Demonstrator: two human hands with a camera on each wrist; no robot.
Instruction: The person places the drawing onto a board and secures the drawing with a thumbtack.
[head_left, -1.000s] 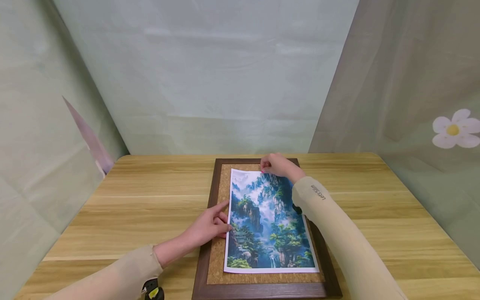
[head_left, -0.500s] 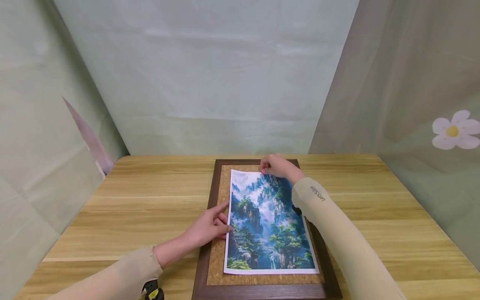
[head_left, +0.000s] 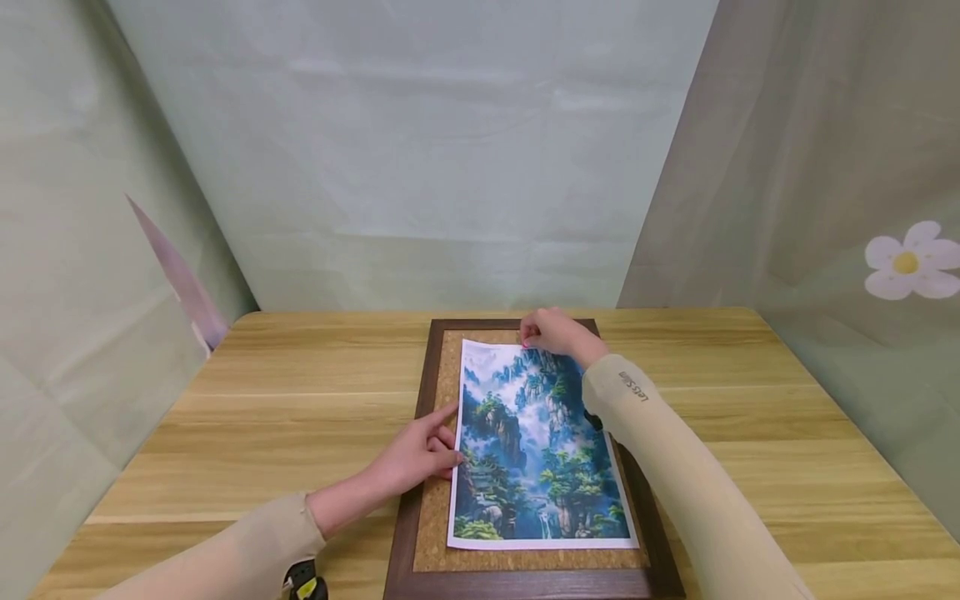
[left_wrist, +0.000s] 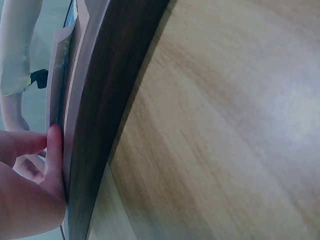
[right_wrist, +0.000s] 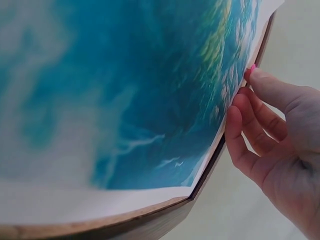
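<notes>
A landscape print [head_left: 536, 446] of misty mountains and green trees is lying flat on the cork panel [head_left: 431, 517] of a dark wooden frame [head_left: 408, 508], which is sitting in the middle of the pale wooden bench [head_left: 262, 400]. The person's left hand [head_left: 416, 454] is resting at the print's left edge, forefinger stretched out along it and the other fingers loosely bent, holding nothing. Their right hand [head_left: 551, 332] is reaching over to the print's far edge, fingertips [right_wrist: 235, 112] curling against the paper's border there; whether they are actually pinching the sheet I cannot tell. Both arms are wearing beige sleeves [head_left: 660, 450]. Pale green cloth [head_left: 420, 150] is hanging behind the bench.
</notes>
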